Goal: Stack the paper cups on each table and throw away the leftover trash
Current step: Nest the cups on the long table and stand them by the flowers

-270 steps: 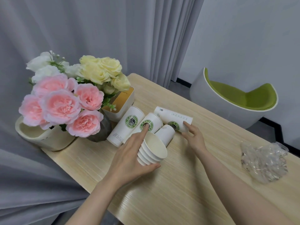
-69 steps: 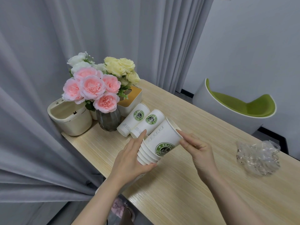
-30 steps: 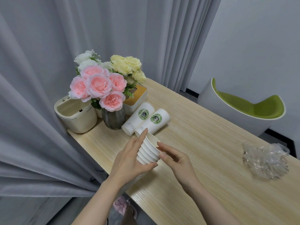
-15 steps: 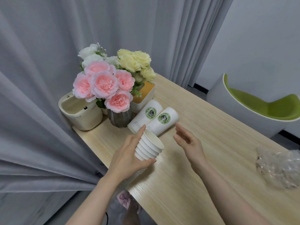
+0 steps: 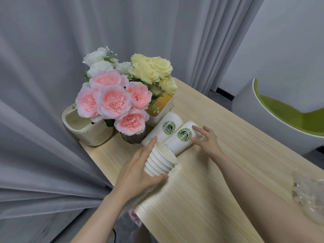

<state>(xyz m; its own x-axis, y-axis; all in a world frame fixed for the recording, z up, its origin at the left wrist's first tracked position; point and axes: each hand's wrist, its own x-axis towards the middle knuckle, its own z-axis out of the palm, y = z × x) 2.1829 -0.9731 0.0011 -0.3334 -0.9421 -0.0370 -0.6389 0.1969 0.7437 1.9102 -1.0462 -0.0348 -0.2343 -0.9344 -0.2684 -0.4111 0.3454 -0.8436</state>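
My left hand (image 5: 135, 171) grips a tilted stack of several white paper cups (image 5: 162, 162) just above the wooden table (image 5: 201, 199), its mouth facing right. Two more white cups with green logos lie on their sides side by side behind the stack: the left lying cup (image 5: 163, 130) and the right lying cup (image 5: 180, 137). My right hand (image 5: 206, 138) has its fingers curled over the far end of the right lying cup. A crumpled clear plastic wrapper (image 5: 310, 192) lies at the table's right edge of view.
A glass vase of pink, white and yellow flowers (image 5: 119, 100) stands at the table's back left. Beside it sit a cream desktop bin (image 5: 87, 128) and a white box with a yellow inside (image 5: 163, 106). Grey curtains hang behind. A green-and-white chair (image 5: 280, 116) stands at the right.
My right hand pushed a cup into the stack, let go, then reached back to the right lying cup. My left hand keeps hold of the stack.
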